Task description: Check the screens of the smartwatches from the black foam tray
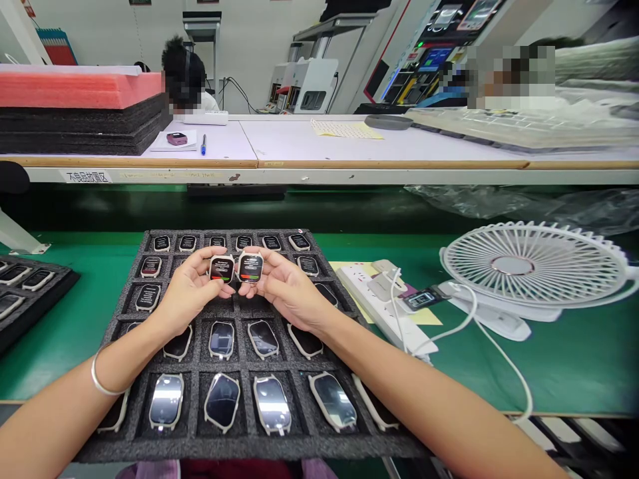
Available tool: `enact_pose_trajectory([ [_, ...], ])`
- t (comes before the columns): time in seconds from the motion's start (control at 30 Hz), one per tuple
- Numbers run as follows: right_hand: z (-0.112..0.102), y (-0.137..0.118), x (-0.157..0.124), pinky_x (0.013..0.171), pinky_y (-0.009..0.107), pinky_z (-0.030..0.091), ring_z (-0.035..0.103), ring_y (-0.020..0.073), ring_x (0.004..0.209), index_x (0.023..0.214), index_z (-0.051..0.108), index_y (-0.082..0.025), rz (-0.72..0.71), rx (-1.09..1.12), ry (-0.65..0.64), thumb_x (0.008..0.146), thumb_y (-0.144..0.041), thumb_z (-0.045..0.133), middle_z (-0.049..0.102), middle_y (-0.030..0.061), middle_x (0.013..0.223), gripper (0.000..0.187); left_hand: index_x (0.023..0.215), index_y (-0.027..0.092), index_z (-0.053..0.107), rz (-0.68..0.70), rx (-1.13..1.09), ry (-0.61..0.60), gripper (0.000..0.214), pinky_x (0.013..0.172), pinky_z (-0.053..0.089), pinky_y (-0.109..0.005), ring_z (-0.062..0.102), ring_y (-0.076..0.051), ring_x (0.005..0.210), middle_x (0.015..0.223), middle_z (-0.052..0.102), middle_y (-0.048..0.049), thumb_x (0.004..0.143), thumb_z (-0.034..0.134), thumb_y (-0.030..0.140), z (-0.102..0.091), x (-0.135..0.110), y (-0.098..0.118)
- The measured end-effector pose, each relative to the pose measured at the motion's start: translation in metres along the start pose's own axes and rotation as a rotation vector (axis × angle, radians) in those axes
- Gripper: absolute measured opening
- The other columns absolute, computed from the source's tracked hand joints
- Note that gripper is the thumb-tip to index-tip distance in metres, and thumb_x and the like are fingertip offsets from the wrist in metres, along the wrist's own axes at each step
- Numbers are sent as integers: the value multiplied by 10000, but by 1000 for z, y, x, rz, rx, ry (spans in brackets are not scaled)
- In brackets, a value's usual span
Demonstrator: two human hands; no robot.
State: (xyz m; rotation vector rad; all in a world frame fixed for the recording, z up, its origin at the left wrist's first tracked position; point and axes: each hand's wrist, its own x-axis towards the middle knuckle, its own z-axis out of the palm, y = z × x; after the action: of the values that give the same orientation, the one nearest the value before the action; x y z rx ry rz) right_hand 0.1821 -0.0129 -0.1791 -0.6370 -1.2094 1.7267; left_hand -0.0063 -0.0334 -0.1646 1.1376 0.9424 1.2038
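My left hand (pixel 187 287) is closed on a small watch body (pixel 221 269) with a lit dark screen. My right hand (pixel 279 283) grips a second watch body (pixel 250 267), its screen showing red and green bars. Both are held side by side over the black foam tray (pixel 194 372), which has a grid of pockets filled with several more watch bodies (pixel 272 404). A silver bangle (pixel 100 380) circles my left wrist.
A second foam tray (pixel 20 286) lies at the left. A white power strip (pixel 384 303) with cables and a white fan (pixel 532 266) sit right on the green mat. Beyond, a shelf holds foam stacks (pixel 74 110); another person (pixel 184 76) sits behind.
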Motion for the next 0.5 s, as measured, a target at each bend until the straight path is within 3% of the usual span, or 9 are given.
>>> enact_pose_trajectory([
  [0.5,1,-1,0,723,298,554,668,112,697,1159,583,-233,-19,-10,9,720,-130,722,668,-11,927,472,1145,191,586,6,-37,-5,565,690,590,-218,710,-96,650,914,707,29,607,654,33,0,1,-1],
])
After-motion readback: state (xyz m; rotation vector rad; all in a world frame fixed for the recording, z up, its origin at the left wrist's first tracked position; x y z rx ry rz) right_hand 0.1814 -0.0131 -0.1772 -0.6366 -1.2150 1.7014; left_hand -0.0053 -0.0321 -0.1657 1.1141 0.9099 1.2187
